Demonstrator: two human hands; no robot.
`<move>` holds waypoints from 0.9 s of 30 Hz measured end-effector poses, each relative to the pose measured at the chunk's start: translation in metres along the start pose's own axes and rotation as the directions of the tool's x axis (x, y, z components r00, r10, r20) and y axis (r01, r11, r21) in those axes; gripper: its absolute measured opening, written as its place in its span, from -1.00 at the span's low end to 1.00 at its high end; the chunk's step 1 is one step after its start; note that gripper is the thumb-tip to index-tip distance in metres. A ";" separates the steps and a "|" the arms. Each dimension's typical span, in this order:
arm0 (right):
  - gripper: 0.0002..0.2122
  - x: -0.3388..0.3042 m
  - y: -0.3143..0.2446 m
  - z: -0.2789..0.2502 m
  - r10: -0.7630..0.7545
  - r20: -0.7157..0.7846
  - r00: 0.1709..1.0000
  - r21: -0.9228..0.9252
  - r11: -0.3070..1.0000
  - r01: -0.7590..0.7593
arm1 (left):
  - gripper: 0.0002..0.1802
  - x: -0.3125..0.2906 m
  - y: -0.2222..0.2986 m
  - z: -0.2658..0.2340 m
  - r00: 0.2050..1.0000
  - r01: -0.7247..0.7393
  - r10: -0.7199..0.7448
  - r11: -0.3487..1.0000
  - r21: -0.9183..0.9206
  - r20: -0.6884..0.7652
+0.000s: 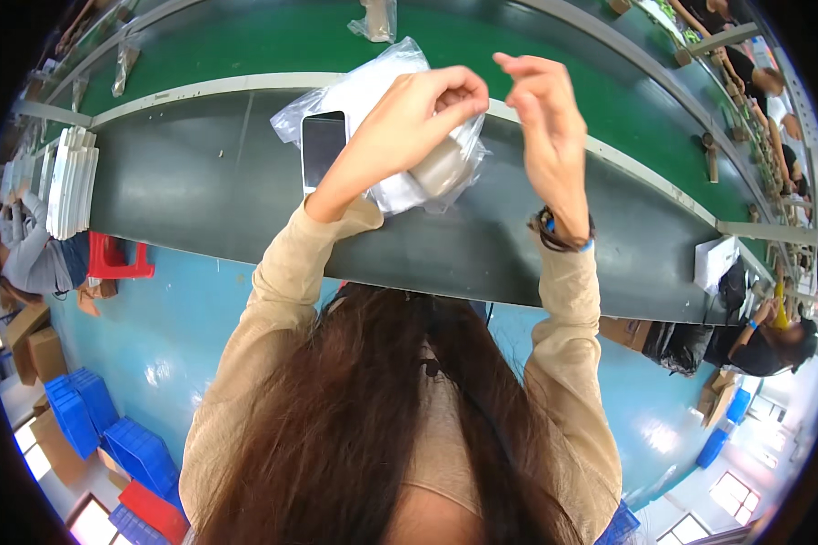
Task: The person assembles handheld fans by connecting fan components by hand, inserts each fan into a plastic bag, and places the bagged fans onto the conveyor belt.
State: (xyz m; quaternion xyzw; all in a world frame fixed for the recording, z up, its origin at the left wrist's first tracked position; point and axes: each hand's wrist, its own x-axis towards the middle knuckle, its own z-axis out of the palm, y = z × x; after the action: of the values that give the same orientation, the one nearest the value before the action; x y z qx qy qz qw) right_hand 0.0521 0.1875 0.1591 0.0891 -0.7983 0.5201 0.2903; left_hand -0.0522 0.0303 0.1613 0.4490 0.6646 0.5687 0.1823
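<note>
My left hand [420, 118] is over clear plastic bags on the dark workbench, its fingers curled in and the thumb close to them. Whatever it pinches, if anything, is too small or hidden to make out. Beside it, my right hand [551, 123] is raised with fingers apart and holds nothing visible. Beneath the left hand sits a beige rounded item [443, 170] wrapped in clear plastic; its kind is unclear. A clear plastic bag [393, 65] spreads behind that hand. Left of my left wrist lies a phone [324, 145] with a dark screen.
Past the bench's pale rail runs a green conveyor belt [273, 41] carrying a bagged item [375, 20]. White panels [71, 182] stand at the bench's left end, a white box [716, 262] at its right. A red stool [118, 259] and blue crates [141, 454] are on the left. Other people work on both sides.
</note>
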 end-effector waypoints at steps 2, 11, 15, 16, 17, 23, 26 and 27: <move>-0.56 -0.011 0.023 0.004 0.100 0.128 0.987 0.206 0.971 -0.125 | -0.78 0.009 -0.001 0.001 1.000 0.004 -0.004 1.000 -0.008 0.016; 0.02 -0.003 0.027 0.011 0.208 0.061 0.976 0.028 0.977 -0.210 | -0.75 0.045 -0.025 -0.002 0.989 -0.082 0.052 0.972 -0.219 -0.140; -0.47 0.038 0.075 -0.050 0.350 -0.060 0.935 0.183 0.924 -0.335 | -0.74 0.006 -0.035 0.001 0.803 -0.133 0.238 0.965 0.225 -0.546; -0.54 0.048 0.099 -0.075 0.386 -0.087 0.918 0.216 0.907 -0.361 | -0.75 -0.013 -0.044 0.008 0.892 -0.070 0.162 0.972 0.224 -0.422; -0.61 0.060 0.124 -0.097 0.419 -0.106 0.902 0.254 0.888 -0.383 | -0.77 -0.032 -0.055 0.017 0.953 -0.003 0.074 0.971 0.238 -0.293; -0.65 0.093 0.250 -0.141 0.761 -0.267 0.591 0.620 0.605 -0.499 | -0.74 -0.067 -0.090 0.053 0.968 -0.035 0.167 0.831 0.556 -0.189; -0.55 0.085 0.300 -0.138 0.802 -0.371 0.468 0.593 0.592 -0.546 | -0.70 -0.059 -0.096 0.056 0.959 -0.171 0.272 0.772 0.612 -0.075; -0.55 0.089 0.299 -0.124 0.806 -0.360 0.470 0.596 0.587 -0.548 | -0.67 -0.061 -0.101 0.055 0.973 -0.179 0.230 0.733 0.657 0.008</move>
State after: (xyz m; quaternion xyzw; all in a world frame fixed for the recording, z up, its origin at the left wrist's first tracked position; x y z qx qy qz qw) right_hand -0.1067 0.4436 0.0121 -0.3552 -0.5034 0.7420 0.2643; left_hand -0.0178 0.0184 0.0359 0.5332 0.7738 0.3339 -0.0741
